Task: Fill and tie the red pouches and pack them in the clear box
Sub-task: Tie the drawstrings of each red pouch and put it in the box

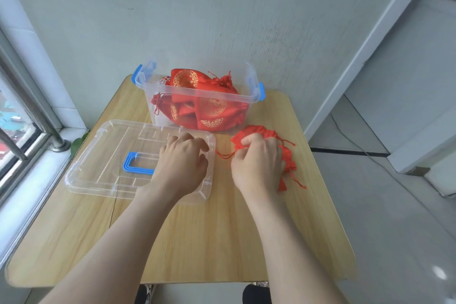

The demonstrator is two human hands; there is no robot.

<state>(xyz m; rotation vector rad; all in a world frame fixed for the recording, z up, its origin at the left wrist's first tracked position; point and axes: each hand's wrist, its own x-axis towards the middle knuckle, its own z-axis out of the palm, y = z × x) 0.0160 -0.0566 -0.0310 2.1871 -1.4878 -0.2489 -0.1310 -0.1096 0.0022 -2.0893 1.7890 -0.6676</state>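
The right hand (256, 163) covers most of a red pouch (257, 131), so its mouth and contents cannot be made out; only ruffled cloth and thin cords stick out around it. The left hand (183, 158) tucks its fingertips under the knuckles, and whether they hold anything cannot be told. It rests palm down on the clear plastic lid (103, 153). The right fingers curl into the red pouch, which lies on the wooden table (222, 242) just in front of the clear box (204, 97) of gold-printed pouches (212, 108).
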